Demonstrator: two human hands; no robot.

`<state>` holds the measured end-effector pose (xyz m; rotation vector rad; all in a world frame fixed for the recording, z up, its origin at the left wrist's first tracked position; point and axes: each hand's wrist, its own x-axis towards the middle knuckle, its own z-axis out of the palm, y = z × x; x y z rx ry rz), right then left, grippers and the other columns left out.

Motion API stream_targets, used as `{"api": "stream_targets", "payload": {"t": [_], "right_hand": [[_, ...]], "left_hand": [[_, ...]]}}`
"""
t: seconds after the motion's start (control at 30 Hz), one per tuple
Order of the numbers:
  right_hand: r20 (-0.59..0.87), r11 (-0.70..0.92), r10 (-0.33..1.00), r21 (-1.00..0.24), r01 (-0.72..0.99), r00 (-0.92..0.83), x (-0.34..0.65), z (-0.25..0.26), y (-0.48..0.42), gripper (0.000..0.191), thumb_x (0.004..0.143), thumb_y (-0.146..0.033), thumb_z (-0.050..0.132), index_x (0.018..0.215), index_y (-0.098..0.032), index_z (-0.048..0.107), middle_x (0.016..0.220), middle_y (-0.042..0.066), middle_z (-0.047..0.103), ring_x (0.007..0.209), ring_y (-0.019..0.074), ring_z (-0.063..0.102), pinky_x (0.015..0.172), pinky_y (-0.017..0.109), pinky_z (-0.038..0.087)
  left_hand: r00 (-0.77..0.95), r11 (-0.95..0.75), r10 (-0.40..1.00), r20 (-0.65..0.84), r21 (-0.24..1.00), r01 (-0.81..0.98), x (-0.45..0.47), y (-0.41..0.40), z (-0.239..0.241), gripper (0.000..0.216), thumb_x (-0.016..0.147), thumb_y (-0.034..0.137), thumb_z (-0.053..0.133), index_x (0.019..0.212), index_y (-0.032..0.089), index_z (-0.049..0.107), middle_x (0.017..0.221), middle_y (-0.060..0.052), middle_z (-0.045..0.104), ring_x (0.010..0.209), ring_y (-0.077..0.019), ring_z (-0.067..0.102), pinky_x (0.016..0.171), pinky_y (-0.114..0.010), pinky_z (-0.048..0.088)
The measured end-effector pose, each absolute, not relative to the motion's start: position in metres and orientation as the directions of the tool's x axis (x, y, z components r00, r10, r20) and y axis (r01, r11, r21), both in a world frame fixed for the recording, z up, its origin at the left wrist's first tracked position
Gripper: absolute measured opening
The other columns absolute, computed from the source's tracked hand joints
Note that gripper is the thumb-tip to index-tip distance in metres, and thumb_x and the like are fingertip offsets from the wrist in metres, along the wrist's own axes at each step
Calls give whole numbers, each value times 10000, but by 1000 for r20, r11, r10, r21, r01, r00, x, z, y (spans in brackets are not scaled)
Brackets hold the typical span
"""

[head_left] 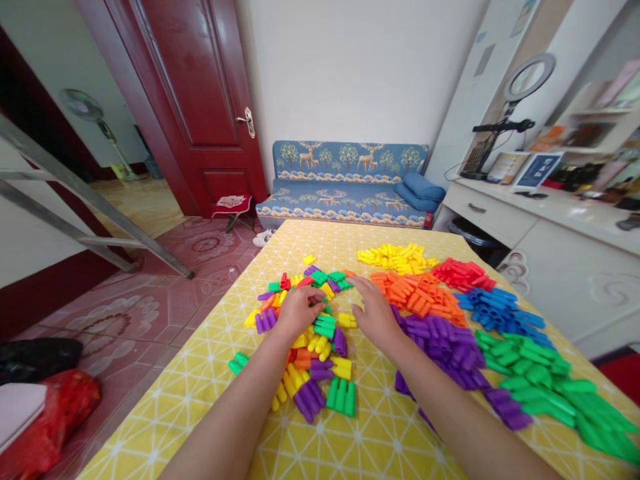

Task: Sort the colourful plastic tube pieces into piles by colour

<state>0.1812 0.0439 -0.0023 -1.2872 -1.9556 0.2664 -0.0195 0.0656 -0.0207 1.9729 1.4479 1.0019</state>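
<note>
A mixed heap of plastic building blocks, made of joined rounded tubes, lies in the middle of the table. My left hand [300, 308] is over this heap with its fingers curled together; whatever they hold, if anything, is hidden. Just beside its fingertips are a green block [325, 326] and a yellow block [327, 290]. My right hand [371, 310] hovers between the heap and the sorted piles, thumb and fingers apart, holding nothing visible. Nearest to it are the orange pile [423, 297], the purple pile [443, 347] and a single yellow block [347, 321].
Farther along the table are a yellow pile [397, 258], a red pile [463, 274], a blue pile [503, 313] and a green pile [545, 380]. A yellow patterned cloth [200, 393] covers the table. Behind it stands a blue sofa [345, 193]; a white cabinet [565, 267] is at right.
</note>
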Motion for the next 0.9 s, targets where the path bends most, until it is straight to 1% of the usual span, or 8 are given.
{"api": "stream_targets", "payload": {"t": [0.1, 0.2, 0.3, 0.4, 0.57, 0.67, 0.77, 0.9], "right_hand": [[431, 456, 867, -483, 747, -251, 161, -2, 83, 707, 639, 27, 463, 1303, -202, 541, 1277, 78, 597, 1230, 220, 487, 1049, 398, 388], [365, 429, 888, -437, 790, -281, 151, -2, 108, 707, 641, 15, 535, 1311, -213, 535, 1206, 84, 635, 1197, 246, 508, 970, 374, 429], [336, 413, 897, -411, 813, -286, 147, -4, 113, 684, 640, -12, 602, 1294, -203, 547, 1188, 106, 636, 1158, 273, 520, 943, 381, 425], [333, 404, 898, -370, 837, -287, 145, -4, 103, 579, 677, -65, 623, 1245, -172, 581, 1199, 142, 611, 1132, 293, 503, 922, 399, 411], [264, 377, 908, -173, 910, -326, 138, 0, 83, 289, 807, -134, 538, 1053, -210, 668, 1102, 111, 617, 1075, 260, 492, 824, 350, 408], [240, 354, 919, -154, 922, -312, 136, -1, 79, 218, 832, -153, 528, 977, -206, 681, 1045, 107, 624, 1029, 248, 508, 804, 339, 408], [233, 319, 931, -146, 937, -280, 136, -3, 73, 212, 864, -172, 499, 959, -206, 685, 999, 113, 621, 994, 245, 523, 794, 340, 416], [274, 246, 943, -197, 949, -188, 136, -5, 64, 248, 893, -197, 473, 1060, -220, 655, 1161, 108, 567, 1061, 233, 522, 784, 309, 435]], "left_hand": [[162, -306, 952, 261, 755, 580, -19, 65, -19, 194, 699, 150, 677, 887, 160, 723, 804, -38, 729, 700, -149, 662, 640, -246, 525], [162, -304, 952, 259, 754, 582, -19, 64, -16, 187, 699, 153, 678, 880, 163, 725, 809, -35, 727, 686, -143, 653, 623, -240, 516], [158, -296, 955, 253, 747, 595, -19, 63, -16, 188, 695, 153, 683, 877, 167, 728, 806, -30, 728, 681, -140, 649, 633, -243, 514], [154, -294, 955, 253, 742, 603, -19, 64, -18, 193, 696, 158, 685, 883, 170, 729, 811, -26, 729, 686, -138, 645, 642, -243, 514], [164, -307, 951, 262, 744, 593, -20, 66, -22, 187, 699, 157, 682, 879, 179, 728, 810, -21, 729, 703, -136, 648, 657, -241, 514], [163, -303, 952, 258, 744, 595, -20, 66, -21, 185, 702, 156, 680, 880, 175, 729, 800, -22, 729, 687, -135, 644, 652, -244, 515], [160, -296, 955, 251, 744, 598, -19, 66, -20, 177, 699, 157, 687, 871, 167, 728, 795, -26, 729, 685, -138, 644, 659, -249, 517], [158, -287, 957, 241, 752, 593, -19, 64, -18, 185, 696, 146, 684, 875, 163, 727, 813, -28, 730, 691, -137, 643, 661, -249, 512]]}}
